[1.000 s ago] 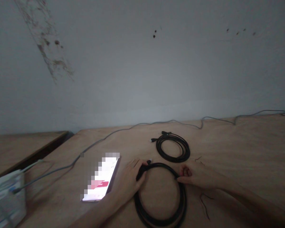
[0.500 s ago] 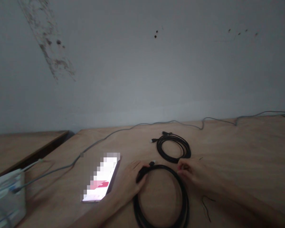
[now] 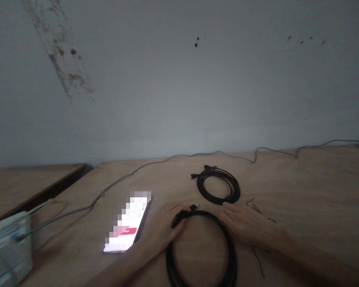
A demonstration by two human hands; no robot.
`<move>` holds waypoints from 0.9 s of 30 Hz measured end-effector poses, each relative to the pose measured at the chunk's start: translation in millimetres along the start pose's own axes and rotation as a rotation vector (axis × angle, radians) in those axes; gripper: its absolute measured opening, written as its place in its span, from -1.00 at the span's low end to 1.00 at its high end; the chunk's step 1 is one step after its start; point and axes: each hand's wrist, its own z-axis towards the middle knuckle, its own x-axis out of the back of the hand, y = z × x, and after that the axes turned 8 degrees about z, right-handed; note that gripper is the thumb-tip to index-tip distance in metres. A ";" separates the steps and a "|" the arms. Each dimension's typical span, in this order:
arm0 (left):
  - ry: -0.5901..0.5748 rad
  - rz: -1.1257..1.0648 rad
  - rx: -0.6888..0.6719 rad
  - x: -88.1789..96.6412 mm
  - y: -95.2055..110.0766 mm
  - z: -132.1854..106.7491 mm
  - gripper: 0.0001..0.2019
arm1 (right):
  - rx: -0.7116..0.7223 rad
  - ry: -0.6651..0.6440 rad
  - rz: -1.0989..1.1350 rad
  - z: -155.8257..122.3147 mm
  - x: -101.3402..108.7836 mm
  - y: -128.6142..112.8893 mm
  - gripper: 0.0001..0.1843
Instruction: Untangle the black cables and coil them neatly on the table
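Brown worktop [image 3: 317, 191] lies underneath. Left fingers [image 3: 179, 208] pinch a big black cable loop [image 3: 232, 257]. Right fingers [image 3: 231, 211] stretch out over it, a smaller loop [image 3: 236, 189] just past them.

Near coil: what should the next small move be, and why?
I'd probably curl the right hand around the near coil's upper right for a firmer grip. The left hand already pinches the upper left, beside the plug, while the right hand's fingers lie at the other side without visibly wrapping it.
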 end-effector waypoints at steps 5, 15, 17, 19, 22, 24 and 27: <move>0.002 -0.016 -0.006 -1.2 -3.7 1.3 -0.70 | -0.005 0.092 0.131 -6.1 -0.7 7.4 -0.65; -0.001 0.014 -0.016 -1.4 -3.0 3.6 -0.75 | -0.722 -0.006 1.232 5.4 -1.0 17.1 -0.38; -0.007 0.016 -0.004 -0.2 -2.0 3.7 -0.74 | -0.761 -0.050 1.220 7.3 -3.2 20.9 -0.34; -0.011 0.015 -0.002 0.1 -2.1 3.3 -0.73 | -0.785 -0.101 1.174 7.5 -2.6 22.9 -0.36; -0.009 0.014 -0.012 -0.7 -3.5 2.4 -0.71 | -0.791 -0.148 1.137 7.3 -0.1 22.7 -0.39; -0.011 0.009 -0.020 -1.4 -4.3 2.1 -0.71 | -0.783 -0.172 1.137 7.6 1.3 21.7 -0.40; -0.012 -0.003 -0.024 -1.8 -4.5 2.1 -0.71 | -0.752 -0.205 1.081 7.5 3.5 21.1 -0.40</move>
